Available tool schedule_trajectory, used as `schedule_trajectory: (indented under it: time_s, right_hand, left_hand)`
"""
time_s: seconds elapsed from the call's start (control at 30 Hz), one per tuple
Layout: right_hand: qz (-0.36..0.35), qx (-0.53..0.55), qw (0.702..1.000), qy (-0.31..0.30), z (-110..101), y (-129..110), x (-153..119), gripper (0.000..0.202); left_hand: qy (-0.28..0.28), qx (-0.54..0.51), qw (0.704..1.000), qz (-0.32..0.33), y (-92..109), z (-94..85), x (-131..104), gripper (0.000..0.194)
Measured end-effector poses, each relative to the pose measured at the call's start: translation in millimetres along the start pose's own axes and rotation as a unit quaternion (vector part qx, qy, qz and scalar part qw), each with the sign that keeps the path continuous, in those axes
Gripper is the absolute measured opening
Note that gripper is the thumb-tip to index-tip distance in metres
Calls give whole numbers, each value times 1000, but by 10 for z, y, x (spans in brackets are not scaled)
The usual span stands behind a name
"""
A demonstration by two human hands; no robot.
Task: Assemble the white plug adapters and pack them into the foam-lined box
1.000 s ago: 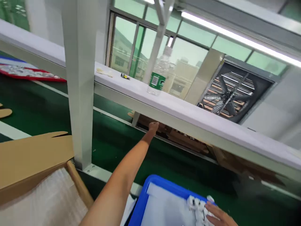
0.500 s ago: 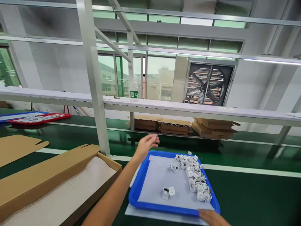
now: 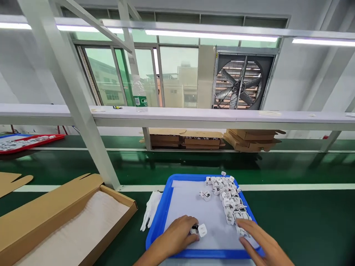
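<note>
Now the left hand (image 3: 181, 232), gripping or not I can't tell, is at a white box (image 3: 195, 229), likely light, hard and best pinched by its sides, on the blue tray (image 3: 213, 253), while the right hand (image 3: 260, 240) has spread fingers by the white pile (image 3: 229, 197).

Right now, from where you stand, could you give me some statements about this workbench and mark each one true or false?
1. The left hand is at a small white piece in the blue tray. True.
2. The right hand is reaching for the bottle. False: the right hand is at the white pieces crowded along the tray's right side.
3. A white glove lies just left of the tray. True.
4. The bottle stands on the green surface. False: the bottle stands on the white shelf.
5. The open cardboard box is right of the tray. False: it is on the left.
</note>
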State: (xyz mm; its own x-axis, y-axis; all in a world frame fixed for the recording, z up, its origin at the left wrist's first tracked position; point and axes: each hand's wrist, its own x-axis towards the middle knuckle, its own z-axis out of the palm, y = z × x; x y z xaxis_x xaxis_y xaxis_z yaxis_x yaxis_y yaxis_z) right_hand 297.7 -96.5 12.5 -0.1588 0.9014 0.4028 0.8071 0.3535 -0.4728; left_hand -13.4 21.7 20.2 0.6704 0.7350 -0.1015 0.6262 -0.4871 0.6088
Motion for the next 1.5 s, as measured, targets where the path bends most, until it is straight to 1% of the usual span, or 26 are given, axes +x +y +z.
schedule_trajectory:
  time_s: [0.07,0.13,0.17,0.23,0.3,0.37,0.43,0.57,0.67,0.73,0.8,0.87,0.97,1.0,1.07,1.17,1.27,1.33,1.4,1.5]
  right_hand:
    - [3,31,998,-50,127,-273,324,54]
    - [-4,115,989,-96,284,-501,630,59]
    - [-2,170,978,-118,368,-581,759,56]
    - [-18,265,955,-136,529,-668,947,47]
    - [-52,311,939,-137,660,-676,1035,40]
    - [-90,310,936,-139,750,-640,1049,40]
    - [-119,292,938,-146,804,-595,1030,40]
    - [-140,292,936,-138,842,-541,997,44]
    - [-142,297,932,-153,822,-545,992,42]
    - [-149,287,932,-162,797,-563,983,42]
    - [-170,268,935,-158,776,-579,965,45]
    - [-188,254,937,-148,764,-581,942,47]
    - [-181,280,934,-127,753,-560,914,46]
    - [-175,293,932,-120,751,-552,907,45]
    - [-168,304,931,-112,752,-543,894,45]
    - [-154,291,939,-102,780,-546,850,44]
    - [-133,272,948,-99,828,-558,791,44]
    - [-143,240,956,-89,849,-569,782,45]
    - [-183,203,960,-65,855,-586,809,42]
    - [-251,163,954,-23,853,-620,871,36]
  left_hand:
    - [45,-73,996,24,-7,-33,-69,34]
    - [101,-147,982,55,-20,-70,-123,32]
    - [128,-170,975,65,-35,-83,-140,30]
    - [182,-189,963,65,-90,-85,-156,28]
    - [231,-188,953,45,-171,-48,-163,30]
    - [265,-181,946,41,-256,14,-172,34]
    - [283,-175,941,65,-323,77,-185,34]
    - [312,-167,929,108,-390,148,-213,28]
    - [318,-149,929,119,-404,179,-225,32]
    - [306,-130,935,124,-392,204,-237,37]
    - [292,-117,940,131,-359,225,-257,42]
    - [265,-128,948,123,-313,223,-285,44]
    - [197,-210,953,91,-252,168,-322,47]
    - [175,-249,949,83,-240,144,-327,45]
    - [154,-333,928,66,-226,106,-324,31]
    - [159,-436,885,33,-215,96,-290,15]
    - [186,-474,860,23,-210,127,-242,11]
    - [219,-471,854,24,-217,154,-215,10]
    - [242,-460,854,27,-230,177,-198,13]
    - [256,-444,857,44,-244,203,-184,22]
